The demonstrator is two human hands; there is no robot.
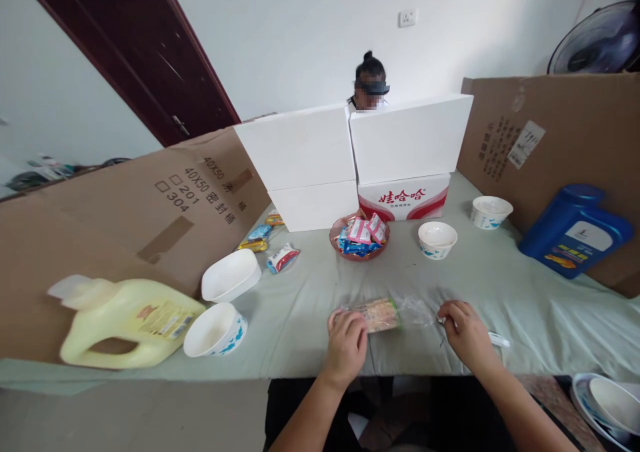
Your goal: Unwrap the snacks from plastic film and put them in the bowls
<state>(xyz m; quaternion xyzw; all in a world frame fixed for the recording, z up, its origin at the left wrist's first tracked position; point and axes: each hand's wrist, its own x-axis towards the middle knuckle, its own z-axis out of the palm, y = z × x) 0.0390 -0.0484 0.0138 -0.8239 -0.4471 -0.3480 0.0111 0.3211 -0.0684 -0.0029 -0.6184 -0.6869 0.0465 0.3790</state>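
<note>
My left hand is closed on the near left end of a clear plastic packet that lies on the cloth, with flat light-brown food inside and a green edge. The packet's see-through end stretches right, toward my other hand. My right hand is closed around a slim white-handled tool. Its white end sticks out to the right under the hand, and a small dark metallic tip shows by the fingertips. The middle of the tool is hidden, so its exact kind is unclear.
Beyond the packet stands a pink bowl of wrapped snacks. White bowls and a blue bottle are at right; a white dish, snack packets and a yellow jug at left. White boxes screen a seated person.
</note>
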